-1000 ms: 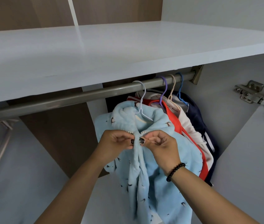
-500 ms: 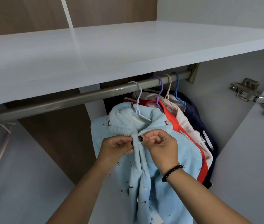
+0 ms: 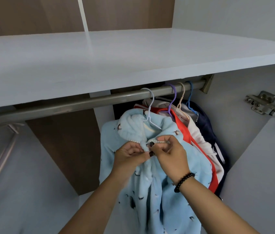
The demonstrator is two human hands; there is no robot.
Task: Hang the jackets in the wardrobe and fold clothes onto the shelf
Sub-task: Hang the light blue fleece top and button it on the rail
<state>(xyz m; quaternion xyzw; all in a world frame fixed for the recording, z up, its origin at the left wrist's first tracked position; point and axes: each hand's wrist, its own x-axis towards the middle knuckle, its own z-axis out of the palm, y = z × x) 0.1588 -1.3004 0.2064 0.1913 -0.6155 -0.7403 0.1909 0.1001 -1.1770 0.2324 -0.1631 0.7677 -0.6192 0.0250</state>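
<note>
A fluffy light-blue jacket point(image 3: 172, 191) with small dark bird prints hangs on a white hanger point(image 3: 151, 114) from the metal rail point(image 3: 76, 105). My left hand point(image 3: 130, 156) and my right hand point(image 3: 170, 152) meet at its collar, each pinching one front edge just below the neck. Behind it, on purple, beige and blue hangers, hang a red jacket point(image 3: 184, 130), a pale pink one point(image 3: 200, 142) and a dark navy one point(image 3: 205, 125). The white shelf point(image 3: 116, 61) runs above the rail.
The wardrobe's right wall point(image 3: 244, 125) stands close beside the navy jacket. The open door with its metal hinge point(image 3: 266, 105) is at the right. An empty pale hanger point(image 3: 0, 149) hangs at the far left. Brown back panel point(image 3: 62, 146) shows behind the rail.
Both hands stay at the collar, working the two front edges together. The view has shifted slightly, with the jacket and hands a little lower in frame.
</note>
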